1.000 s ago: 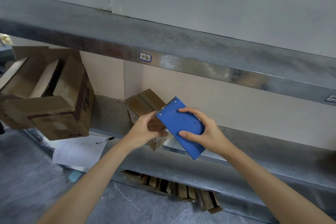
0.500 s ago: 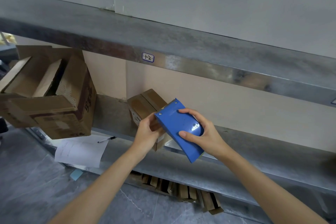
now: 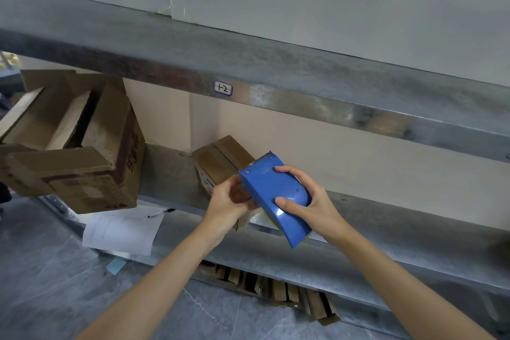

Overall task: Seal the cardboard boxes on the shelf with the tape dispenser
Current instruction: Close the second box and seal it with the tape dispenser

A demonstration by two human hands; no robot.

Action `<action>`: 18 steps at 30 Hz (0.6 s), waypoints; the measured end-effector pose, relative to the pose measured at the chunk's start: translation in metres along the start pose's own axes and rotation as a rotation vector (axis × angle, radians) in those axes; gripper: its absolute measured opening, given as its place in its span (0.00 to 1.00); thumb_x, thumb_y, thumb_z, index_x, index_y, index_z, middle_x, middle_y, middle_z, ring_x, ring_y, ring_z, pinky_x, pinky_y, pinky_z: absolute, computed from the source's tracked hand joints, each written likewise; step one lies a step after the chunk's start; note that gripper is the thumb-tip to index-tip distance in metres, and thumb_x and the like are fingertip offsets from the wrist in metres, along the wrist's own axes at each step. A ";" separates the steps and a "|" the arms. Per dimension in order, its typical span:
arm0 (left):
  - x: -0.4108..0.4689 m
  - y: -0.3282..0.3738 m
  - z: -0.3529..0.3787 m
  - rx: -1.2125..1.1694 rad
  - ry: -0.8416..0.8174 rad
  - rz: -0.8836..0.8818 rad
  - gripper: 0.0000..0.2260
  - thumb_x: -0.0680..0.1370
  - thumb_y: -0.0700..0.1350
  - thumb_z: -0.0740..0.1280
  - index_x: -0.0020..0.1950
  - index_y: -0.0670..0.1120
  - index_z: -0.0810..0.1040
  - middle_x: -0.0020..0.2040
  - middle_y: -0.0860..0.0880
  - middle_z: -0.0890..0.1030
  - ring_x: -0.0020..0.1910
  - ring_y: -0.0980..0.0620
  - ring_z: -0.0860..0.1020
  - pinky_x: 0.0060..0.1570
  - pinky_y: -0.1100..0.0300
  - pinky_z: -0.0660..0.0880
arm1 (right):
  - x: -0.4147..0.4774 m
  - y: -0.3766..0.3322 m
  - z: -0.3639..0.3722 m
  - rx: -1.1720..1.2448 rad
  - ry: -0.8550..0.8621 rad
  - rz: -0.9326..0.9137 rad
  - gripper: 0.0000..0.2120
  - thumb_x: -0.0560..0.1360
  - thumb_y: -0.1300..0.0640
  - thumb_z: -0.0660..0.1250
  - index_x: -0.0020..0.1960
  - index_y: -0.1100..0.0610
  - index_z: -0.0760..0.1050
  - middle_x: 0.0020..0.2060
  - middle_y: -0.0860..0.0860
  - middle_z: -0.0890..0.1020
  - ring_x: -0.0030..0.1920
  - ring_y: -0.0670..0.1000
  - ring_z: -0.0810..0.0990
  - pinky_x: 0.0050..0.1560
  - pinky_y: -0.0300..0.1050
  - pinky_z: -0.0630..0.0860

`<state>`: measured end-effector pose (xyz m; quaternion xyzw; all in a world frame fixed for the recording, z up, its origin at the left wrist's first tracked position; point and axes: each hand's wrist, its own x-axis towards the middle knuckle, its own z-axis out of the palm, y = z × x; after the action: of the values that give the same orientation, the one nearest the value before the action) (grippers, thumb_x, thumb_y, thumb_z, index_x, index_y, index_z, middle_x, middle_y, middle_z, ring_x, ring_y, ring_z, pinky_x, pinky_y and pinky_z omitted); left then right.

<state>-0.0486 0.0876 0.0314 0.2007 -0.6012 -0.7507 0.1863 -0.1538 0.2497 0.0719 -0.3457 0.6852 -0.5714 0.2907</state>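
Note:
My right hand [image 3: 311, 204] grips a blue tape dispenser [image 3: 271, 190], serrated blade end pointing up and away. My left hand [image 3: 225, 205] is at the dispenser's left edge, fingers curled round the brown tape on its underside. Just behind both hands, a small closed cardboard box [image 3: 220, 159] sits on the metal shelf [image 3: 386, 218]; its near end is hidden by my hands. A large cardboard box [image 3: 82, 152] with open flaps stands on the same shelf at the left.
An upper metal shelf [image 3: 276, 74] with a label [image 3: 223, 88] runs overhead. A sheet of paper [image 3: 121, 232] and a pen [image 3: 161, 212] lie on the shelf near the large box. Flattened cardboard [image 3: 276, 288] lies underneath, above a grey tiled floor.
The dispenser has tipped slightly, showing more of its curved back, and both hands have stayed together in front of the small box. The boxes have not moved.

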 end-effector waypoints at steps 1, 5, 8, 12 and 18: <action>0.000 0.000 0.001 -0.004 0.007 0.002 0.21 0.70 0.30 0.75 0.56 0.50 0.79 0.50 0.56 0.86 0.52 0.55 0.84 0.47 0.61 0.80 | 0.000 0.000 0.000 0.003 -0.006 0.001 0.23 0.71 0.50 0.74 0.65 0.38 0.74 0.61 0.40 0.76 0.51 0.49 0.81 0.45 0.43 0.80; 0.002 -0.002 -0.001 0.003 0.029 -0.018 0.19 0.71 0.30 0.75 0.55 0.50 0.80 0.48 0.57 0.86 0.51 0.56 0.84 0.47 0.61 0.80 | 0.001 -0.002 -0.001 0.007 -0.037 0.011 0.22 0.72 0.51 0.74 0.64 0.39 0.74 0.59 0.37 0.77 0.52 0.49 0.82 0.47 0.44 0.80; 0.003 -0.005 -0.003 0.015 0.033 -0.022 0.18 0.72 0.32 0.74 0.56 0.50 0.80 0.50 0.56 0.86 0.53 0.56 0.83 0.49 0.62 0.80 | 0.003 -0.002 -0.004 0.020 -0.056 0.021 0.22 0.72 0.51 0.73 0.63 0.39 0.75 0.59 0.36 0.77 0.53 0.49 0.82 0.49 0.45 0.81; 0.001 -0.007 -0.003 0.003 0.011 0.020 0.17 0.74 0.36 0.74 0.60 0.49 0.79 0.55 0.55 0.85 0.57 0.57 0.82 0.52 0.62 0.78 | 0.005 0.000 -0.004 0.062 -0.036 0.043 0.22 0.71 0.51 0.74 0.63 0.38 0.75 0.59 0.41 0.78 0.52 0.51 0.82 0.49 0.45 0.81; 0.001 -0.014 0.001 -0.094 0.026 -0.022 0.14 0.80 0.38 0.66 0.62 0.52 0.77 0.56 0.54 0.84 0.57 0.55 0.81 0.48 0.62 0.78 | 0.005 0.002 0.001 0.059 -0.017 0.024 0.23 0.72 0.52 0.74 0.64 0.39 0.75 0.58 0.39 0.78 0.50 0.48 0.82 0.45 0.42 0.79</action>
<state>-0.0508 0.0907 0.0179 0.2082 -0.5605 -0.7775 0.1949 -0.1565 0.2451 0.0694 -0.3338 0.6697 -0.5848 0.3133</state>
